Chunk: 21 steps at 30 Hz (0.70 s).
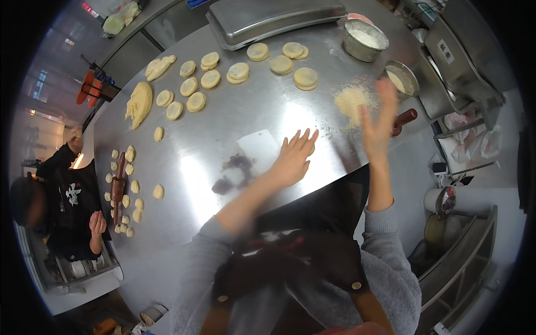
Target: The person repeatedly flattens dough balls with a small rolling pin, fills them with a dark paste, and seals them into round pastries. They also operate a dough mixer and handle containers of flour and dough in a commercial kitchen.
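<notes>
My left hand (292, 162) is palm down over the steel table (217, 121), its fingers spread. Beside its fingertips shows the edge of a small round dough piece (311, 150), mostly hidden by the hand. A white dough scraper (259, 143) lies flat just beyond that hand, and purple filling smears (238, 162) mark the steel near it. My right hand (380, 125), blurred, is raised with thumb and fingers apart and seems to hold nothing. Close to it are a heap of pale yellow crumbs (354, 102) and a rolling pin (404, 121), partly hidden by my wrist.
Several flat round dough cakes (238, 73) and larger dough lumps (139, 104) lie farther back. A lidded steel tray (276, 21), a flour bowl (365, 41) and a smaller bowl (402, 79) line the edge. At left, a co-worker (69, 201) faces another rolling pin (119, 188) and small dough pieces.
</notes>
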{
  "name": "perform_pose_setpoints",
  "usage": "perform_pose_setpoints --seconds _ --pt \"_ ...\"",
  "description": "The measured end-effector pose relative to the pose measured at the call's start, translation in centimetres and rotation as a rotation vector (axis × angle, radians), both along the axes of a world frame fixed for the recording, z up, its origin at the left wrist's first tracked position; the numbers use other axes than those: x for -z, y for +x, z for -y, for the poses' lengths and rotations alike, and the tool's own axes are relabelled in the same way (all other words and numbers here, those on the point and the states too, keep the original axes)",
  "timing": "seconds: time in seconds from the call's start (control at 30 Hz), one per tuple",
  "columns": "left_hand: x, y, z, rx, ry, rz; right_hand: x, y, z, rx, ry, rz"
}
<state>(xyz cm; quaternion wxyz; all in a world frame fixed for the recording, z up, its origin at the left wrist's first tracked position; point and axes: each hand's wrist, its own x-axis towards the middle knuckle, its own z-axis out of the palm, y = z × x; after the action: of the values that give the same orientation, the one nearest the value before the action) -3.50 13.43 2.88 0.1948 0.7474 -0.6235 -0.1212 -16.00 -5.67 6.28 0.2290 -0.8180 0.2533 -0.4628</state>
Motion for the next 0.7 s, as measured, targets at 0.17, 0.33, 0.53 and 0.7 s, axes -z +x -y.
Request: perform_pose_setpoints --seconds 0.17,0.33,0.53,0.7 --pt "0.1 1.0 2.1 -0.016 0.118 -0.142 1.5 -5.0 5.5 0.496 -0.033 0.195" --pt "0.3 0.3 6.6 -0.287 0.107 -1.363 6.1 -6.0 8.5 0.274 0.486 0.295" --pt "2.2 -2.4 14.2 -0.227 -0.189 -0.837 8.0 -7.5 8.5 0.17 0.581 0.347" --pt "4.0 -3.5 15.5 0.12 -0.455 -0.103 8.8 -7.7 8.4 0.198 0.551 0.37"
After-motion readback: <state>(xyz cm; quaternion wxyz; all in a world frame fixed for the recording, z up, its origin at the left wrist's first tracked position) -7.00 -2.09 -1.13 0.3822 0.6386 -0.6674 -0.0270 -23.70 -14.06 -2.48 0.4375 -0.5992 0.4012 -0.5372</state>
